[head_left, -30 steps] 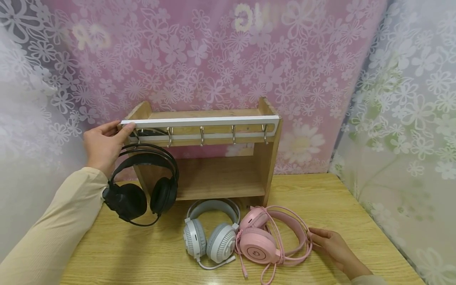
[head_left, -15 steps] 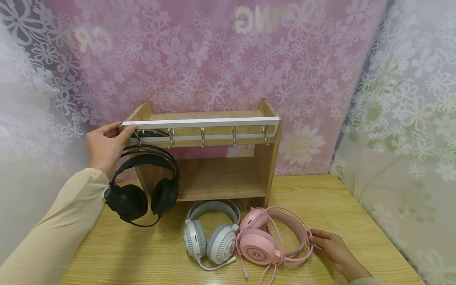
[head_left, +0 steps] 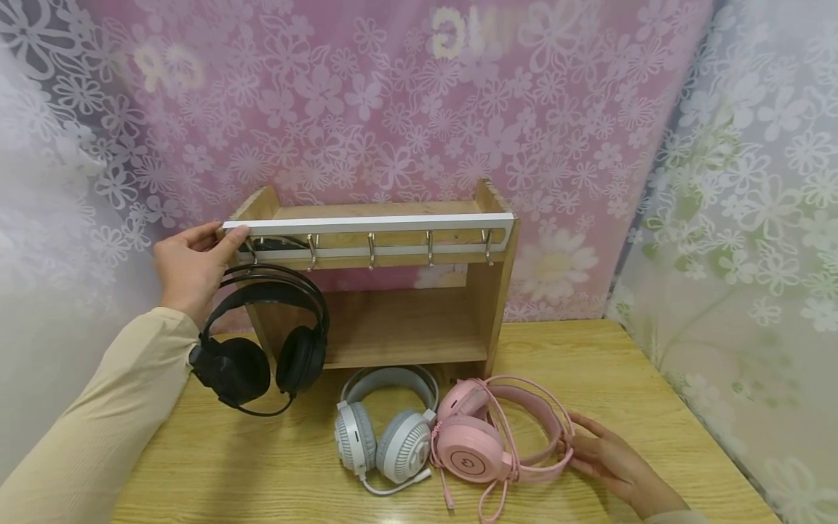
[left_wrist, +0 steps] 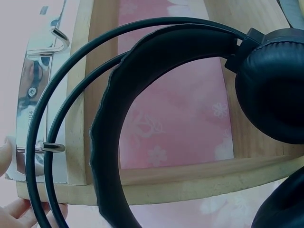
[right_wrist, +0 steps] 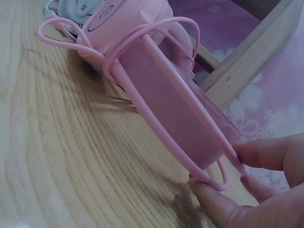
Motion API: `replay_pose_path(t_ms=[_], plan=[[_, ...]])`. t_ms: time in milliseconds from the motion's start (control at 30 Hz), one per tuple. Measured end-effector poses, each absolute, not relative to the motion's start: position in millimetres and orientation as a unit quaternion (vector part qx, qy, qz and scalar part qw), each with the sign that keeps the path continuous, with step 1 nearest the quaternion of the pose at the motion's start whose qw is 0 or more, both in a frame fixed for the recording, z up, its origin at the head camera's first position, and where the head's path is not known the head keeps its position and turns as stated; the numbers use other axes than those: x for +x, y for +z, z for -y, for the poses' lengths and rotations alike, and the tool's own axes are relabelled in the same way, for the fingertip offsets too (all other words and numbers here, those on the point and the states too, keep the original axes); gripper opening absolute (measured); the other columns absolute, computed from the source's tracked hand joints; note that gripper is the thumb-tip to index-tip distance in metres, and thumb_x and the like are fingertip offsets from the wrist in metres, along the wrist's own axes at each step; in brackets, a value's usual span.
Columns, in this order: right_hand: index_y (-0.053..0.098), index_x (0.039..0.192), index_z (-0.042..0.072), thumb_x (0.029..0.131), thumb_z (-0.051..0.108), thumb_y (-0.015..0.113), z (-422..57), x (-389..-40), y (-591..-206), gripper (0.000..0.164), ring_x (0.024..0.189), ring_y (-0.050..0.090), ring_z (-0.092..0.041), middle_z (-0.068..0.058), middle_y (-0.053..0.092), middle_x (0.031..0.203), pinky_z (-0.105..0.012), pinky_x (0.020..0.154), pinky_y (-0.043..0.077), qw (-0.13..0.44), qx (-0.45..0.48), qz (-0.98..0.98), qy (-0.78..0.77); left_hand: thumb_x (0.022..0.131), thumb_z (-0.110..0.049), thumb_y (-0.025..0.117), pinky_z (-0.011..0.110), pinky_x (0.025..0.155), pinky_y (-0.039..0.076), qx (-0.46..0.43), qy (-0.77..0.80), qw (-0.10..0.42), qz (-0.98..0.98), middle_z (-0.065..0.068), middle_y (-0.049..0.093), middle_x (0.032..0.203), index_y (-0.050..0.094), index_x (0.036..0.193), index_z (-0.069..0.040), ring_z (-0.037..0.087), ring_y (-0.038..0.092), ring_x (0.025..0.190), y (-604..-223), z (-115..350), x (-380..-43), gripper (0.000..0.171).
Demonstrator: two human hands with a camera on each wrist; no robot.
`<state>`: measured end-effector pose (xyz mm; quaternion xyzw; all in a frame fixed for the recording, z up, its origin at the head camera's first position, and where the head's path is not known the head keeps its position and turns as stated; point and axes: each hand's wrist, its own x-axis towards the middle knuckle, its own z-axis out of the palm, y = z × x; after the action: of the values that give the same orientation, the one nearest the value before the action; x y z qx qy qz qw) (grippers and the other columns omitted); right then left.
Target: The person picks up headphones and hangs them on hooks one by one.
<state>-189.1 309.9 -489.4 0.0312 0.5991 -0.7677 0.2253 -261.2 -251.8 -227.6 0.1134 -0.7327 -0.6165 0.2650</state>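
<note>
My left hand (head_left: 190, 266) grips the left end of the white hook rail (head_left: 393, 220) on a wooden shelf rack (head_left: 406, 320), thumb in front. Beside it, black headphones (head_left: 302, 360) hang by their thin twin bands from the leftmost metal hook (left_wrist: 54, 147). On the table, my right hand (head_left: 609, 458) holds the headband of the pink headphones (head_left: 468, 444) at its right side. In the right wrist view, thumb and fingers (right_wrist: 209, 202) pinch the two outer pink bands. A pink cable is looped around these headphones.
White-and-grey headphones (head_left: 402, 444) with a mic boom lie left of the pink pair, against it, in front of the rack. Several bare hooks (head_left: 371, 251) line the rail. Flowered curtains (head_left: 393, 94) stand behind and at both sides of the wooden table (head_left: 556, 356).
My right hand's fingers have closed further around the pink headband, and the pink headphones have shifted slightly. The left hand and black headphones stay in place.
</note>
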Motion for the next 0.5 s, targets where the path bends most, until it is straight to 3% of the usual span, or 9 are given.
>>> replay_pose_path(t_ms=[100, 233, 400, 500], plan=[[0.010, 0.144, -0.019, 0.098, 0.005, 0.052, -309.5, -188.2, -489.4, 0.067, 0.103, 0.063, -0.015, -0.004, 0.063, 0.109, -0.031, 0.095, 0.049, 0.227, 0.029, -0.601, -0.766, 0.073, -0.040, 0.080, 0.008, 0.069, 0.049, 0.114, -0.613, 0.265, 0.736, 0.000, 0.063, 0.116, 0.058, 0.134, -0.011, 0.003, 0.060, 0.092, -227.8, 252.5, -261.4, 0.071], [0.048, 0.127, -0.018, 0.098, 0.009, 0.055, -308.5, -186.0, -490.3, 0.040, 0.100, 0.064, -0.015, -0.004, 0.067, 0.104, -0.030, 0.092, 0.051, 0.235, 0.041, -0.600, -0.764, 0.073, -0.041, 0.080, 0.008, 0.069, 0.049, 0.116, -0.612, 0.262, 0.737, 0.001, 0.062, 0.118, 0.057, 0.134, -0.011, 0.004, 0.060, 0.093, -227.8, 252.6, -261.2, 0.072], [0.045, 0.133, -0.010, 0.099, 0.011, 0.053, -308.3, -183.5, -490.9, 0.040, 0.101, 0.065, -0.020, -0.008, 0.068, 0.104, -0.037, 0.092, 0.051, 0.256, 0.046, -0.575, -0.776, 0.073, -0.041, 0.079, 0.008, 0.069, 0.049, 0.118, -0.609, 0.264, 0.739, 0.002, 0.062, 0.119, 0.057, 0.134, -0.011, 0.004, 0.060, 0.094, -227.7, 251.9, -260.7, 0.071], [0.057, 0.123, -0.007, 0.099, 0.007, 0.051, -309.6, -183.1, -492.2, 0.028, 0.101, 0.065, -0.021, -0.010, 0.068, 0.104, -0.035, 0.092, 0.050, 0.260, 0.040, -0.554, -0.790, 0.074, -0.041, 0.079, 0.008, 0.069, 0.049, 0.116, -0.609, 0.264, 0.738, 0.002, 0.062, 0.119, 0.058, 0.134, -0.011, 0.004, 0.059, 0.095, -227.6, 251.6, -261.0, 0.071]])
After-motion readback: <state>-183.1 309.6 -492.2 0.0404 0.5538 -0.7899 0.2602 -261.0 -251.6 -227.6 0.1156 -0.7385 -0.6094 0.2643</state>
